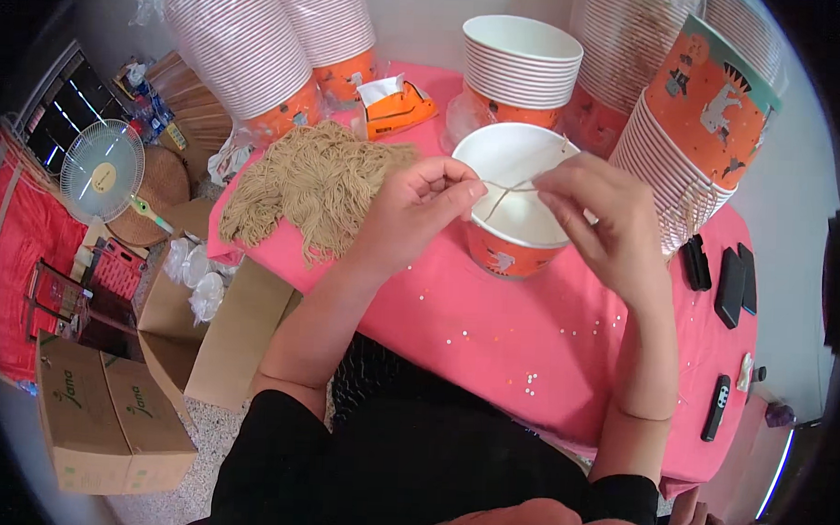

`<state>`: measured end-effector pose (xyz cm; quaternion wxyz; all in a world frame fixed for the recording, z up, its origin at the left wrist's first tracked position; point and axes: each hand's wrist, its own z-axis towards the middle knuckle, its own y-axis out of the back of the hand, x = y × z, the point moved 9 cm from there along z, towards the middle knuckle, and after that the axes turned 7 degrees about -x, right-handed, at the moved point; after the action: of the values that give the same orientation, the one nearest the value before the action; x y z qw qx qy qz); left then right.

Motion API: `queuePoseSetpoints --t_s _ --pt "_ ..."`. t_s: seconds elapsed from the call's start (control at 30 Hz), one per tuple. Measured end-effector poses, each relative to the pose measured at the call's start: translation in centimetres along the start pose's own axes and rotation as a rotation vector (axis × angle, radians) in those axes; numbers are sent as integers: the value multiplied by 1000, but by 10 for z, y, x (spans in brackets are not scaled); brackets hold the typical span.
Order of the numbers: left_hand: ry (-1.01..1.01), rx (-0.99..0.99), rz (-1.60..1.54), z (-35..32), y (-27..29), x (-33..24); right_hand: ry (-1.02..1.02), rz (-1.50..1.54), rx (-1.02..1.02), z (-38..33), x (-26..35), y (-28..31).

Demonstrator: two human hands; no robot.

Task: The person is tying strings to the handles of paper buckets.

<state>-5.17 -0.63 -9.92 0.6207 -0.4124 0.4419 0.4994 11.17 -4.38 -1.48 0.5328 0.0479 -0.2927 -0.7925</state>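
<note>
Over the mouth of a white-lined paper bucket [510, 257] with an orange printed outside, I hold a thin tan cord [508, 191]. My left hand [420, 210] pinches one part of it between thumb and fingertips at the rim's left. Above the right side of the rim, my right hand [605, 218] grips another part in its fingertips. Between the hands the cord crosses itself, and a short piece hangs down; whether it is knotted I cannot make out. A bit of cord shows at the bucket's back rim. Left of my left hand lies a heap of tan cords [316, 187].
Bucket stacks [522, 67] stand along the table's back; a leaning stack [697, 133] is at right. An orange tissue packet [399, 112] lies behind the cords. Phones [731, 288] and a black-handled tool [716, 409] lie right. Small white discs dot the pink tablecloth [491, 358]. Cardboard boxes [109, 418] stand left.
</note>
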Motion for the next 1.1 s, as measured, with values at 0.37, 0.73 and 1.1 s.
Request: queuePoseSetpoints --t_s 0.37,0.73,1.1 --pt "-89 4 80 1 -2 2 79 -127 -8 2 3 -4" --pt "-44 -30 76 -2 13 10 8 -154 31 -1 -11 -3" --pt "-60 -2 46 0 -2 4 77 -112 76 -1 4 -17"
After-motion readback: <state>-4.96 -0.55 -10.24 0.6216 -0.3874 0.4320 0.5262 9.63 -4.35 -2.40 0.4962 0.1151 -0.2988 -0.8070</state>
